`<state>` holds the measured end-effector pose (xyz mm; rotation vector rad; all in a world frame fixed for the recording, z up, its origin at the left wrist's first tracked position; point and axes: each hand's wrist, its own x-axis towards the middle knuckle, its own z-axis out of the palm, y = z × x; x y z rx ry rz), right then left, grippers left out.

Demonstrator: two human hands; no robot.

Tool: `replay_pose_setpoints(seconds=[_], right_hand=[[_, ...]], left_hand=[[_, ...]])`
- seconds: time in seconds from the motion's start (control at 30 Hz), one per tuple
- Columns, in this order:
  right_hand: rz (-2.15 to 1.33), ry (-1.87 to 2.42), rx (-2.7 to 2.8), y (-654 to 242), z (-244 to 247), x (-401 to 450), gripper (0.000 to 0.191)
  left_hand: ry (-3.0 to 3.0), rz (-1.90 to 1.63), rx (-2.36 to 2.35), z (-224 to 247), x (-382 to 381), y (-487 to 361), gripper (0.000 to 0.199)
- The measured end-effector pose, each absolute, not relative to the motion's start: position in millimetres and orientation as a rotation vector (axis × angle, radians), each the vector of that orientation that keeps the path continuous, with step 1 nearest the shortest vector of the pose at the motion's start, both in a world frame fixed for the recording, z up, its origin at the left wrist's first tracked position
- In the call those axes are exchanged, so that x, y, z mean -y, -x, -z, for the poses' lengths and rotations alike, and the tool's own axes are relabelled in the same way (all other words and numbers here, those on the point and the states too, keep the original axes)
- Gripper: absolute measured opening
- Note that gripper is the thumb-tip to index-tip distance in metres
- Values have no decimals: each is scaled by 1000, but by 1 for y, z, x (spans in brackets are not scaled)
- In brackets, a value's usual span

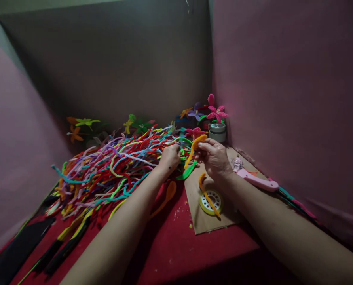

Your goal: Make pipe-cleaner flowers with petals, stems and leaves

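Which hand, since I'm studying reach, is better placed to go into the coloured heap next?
Probably the left hand: it is beside the heap of coloured fuzzy stems, while the right hand is farther off and pinches an orange fuzzy piece. Whether the left grips something is unclear.

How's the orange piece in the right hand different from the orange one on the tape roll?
The held orange piece is up in the right hand; the lying orange piece rests across the tape roll. The held piece looks broader near its top; the lying piece is a narrow strip. Both are orange.
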<state>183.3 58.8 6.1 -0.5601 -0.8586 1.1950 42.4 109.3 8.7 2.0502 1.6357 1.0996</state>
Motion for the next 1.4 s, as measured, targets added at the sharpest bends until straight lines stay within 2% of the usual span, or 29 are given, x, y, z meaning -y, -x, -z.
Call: replay_pose_setpoints(seconds=[0.1, 0.3, 0.37, 0.6, 0.8, 1.13, 1.4], right_hand=[[-1167, 583, 886, -182, -2, -59, 10], [-1131, 609, 915, -179, 1, -61, 7], [-1147, 614, 933, -177, 2, -59, 6], [-1118, 642, 1204, -170, 2, -44, 14], [-971, 739, 1289, -166, 4, -38, 11], [-998, 758, 1302, -164, 0, -34, 14], [-1113, 707, 1345, -166, 6, -38, 28]], left_hand=[[-2015, -1086, -1565, -8, -113, -54, 9], [-1907, -1094, -1309, -25, -74, -49, 30], [-1759, -991, -1058, -29, -56, -47, 28], [-1628, -1035, -1284, -24, -24, -42, 23], [-1489, -1017, -1165, -18, -18, -32, 21], [-1399, -973, -996, -9, -16, -24, 17], [-1462, -951, -989, -5, -19, -19, 19]])
